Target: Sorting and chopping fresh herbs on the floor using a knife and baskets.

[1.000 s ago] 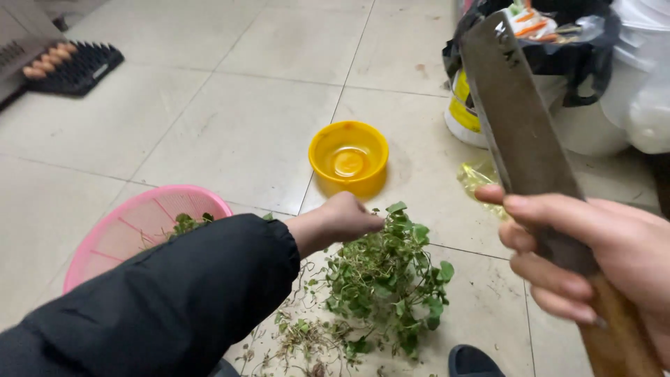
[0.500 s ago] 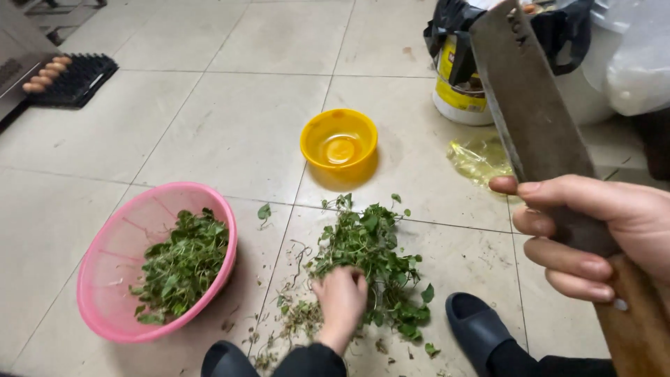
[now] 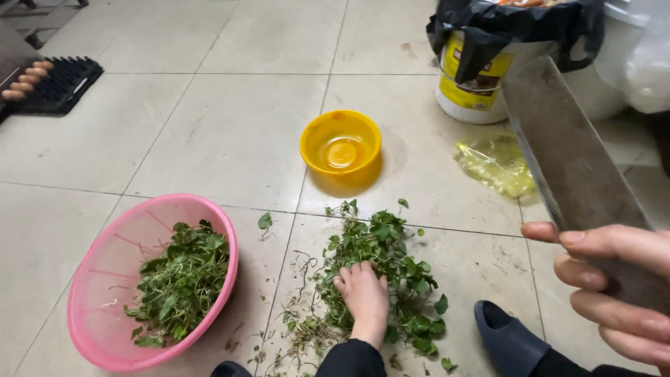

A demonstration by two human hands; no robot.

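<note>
My left hand (image 3: 364,299) presses down on a pile of green leafy herbs (image 3: 387,262) lying on the tiled floor, fingers closed into the stems. My right hand (image 3: 614,283) is raised at the right edge and grips a large cleaver (image 3: 569,157), blade pointing up and away. To the left stands a pink basket (image 3: 98,279) with picked greens (image 3: 181,279) in it. Beyond the pile sits a yellow bowl (image 3: 340,146) with a little liquid inside.
A dark slipper (image 3: 509,342) rests beside the pile at the lower right. A white bucket lined with a black bag (image 3: 481,63) stands at the back right, a crumpled yellowish plastic bag (image 3: 497,164) near it. A black egg tray (image 3: 52,84) lies far left.
The view tilted and pulled back. My left hand came off the basket side and settled on the herb pile. The cleaver stays raised in my right hand.
</note>
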